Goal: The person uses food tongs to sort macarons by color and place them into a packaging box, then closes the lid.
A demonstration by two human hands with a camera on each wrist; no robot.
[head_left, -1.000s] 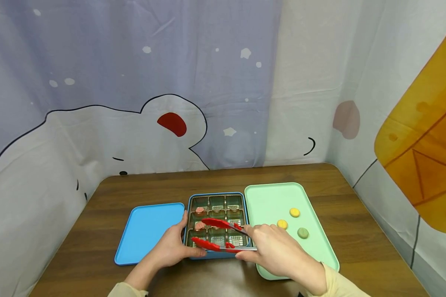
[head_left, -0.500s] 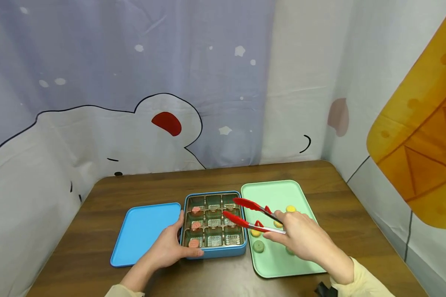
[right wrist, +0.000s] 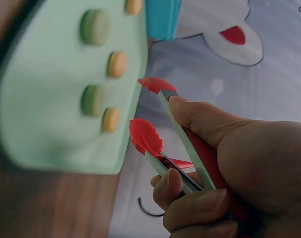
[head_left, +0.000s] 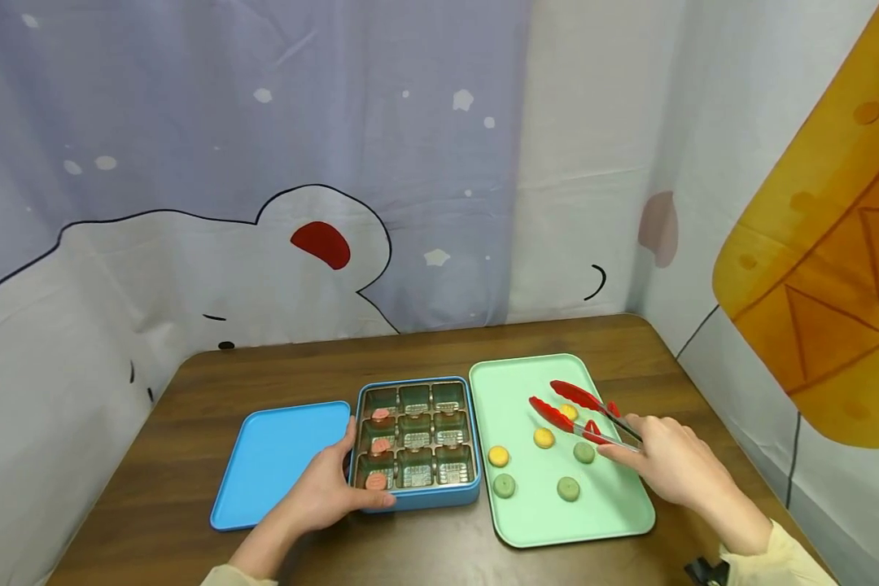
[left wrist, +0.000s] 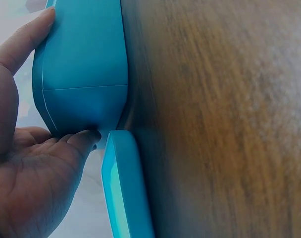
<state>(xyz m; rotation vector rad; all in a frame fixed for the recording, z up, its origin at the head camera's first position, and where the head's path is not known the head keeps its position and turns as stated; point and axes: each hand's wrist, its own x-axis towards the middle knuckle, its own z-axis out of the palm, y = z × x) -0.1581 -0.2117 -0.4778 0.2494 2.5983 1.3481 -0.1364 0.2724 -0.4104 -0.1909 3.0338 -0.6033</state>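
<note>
My right hand holds red-tipped tongs by their metal arms, the two tips spread apart. They hover over the far right part of a mint-green tray, around a yellow macaron, with nothing pinched. Two more yellow macarons and three green macarons lie on that tray. At the left, my left hand steadies a blue box, thumb along its front and fingers against its left side. Inside, a plastic insert has square compartments; three pink macarons fill the left column, one in each.
A blue lid lies flat on the wooden table, just left of the box. The green tray stands close against the box's right side. Behind the table hangs a printed curtain.
My right hand has carried the tongs from over the box rightward to the tray. A pink macaron now shows in the front left compartment. My left hand stays at the box.
</note>
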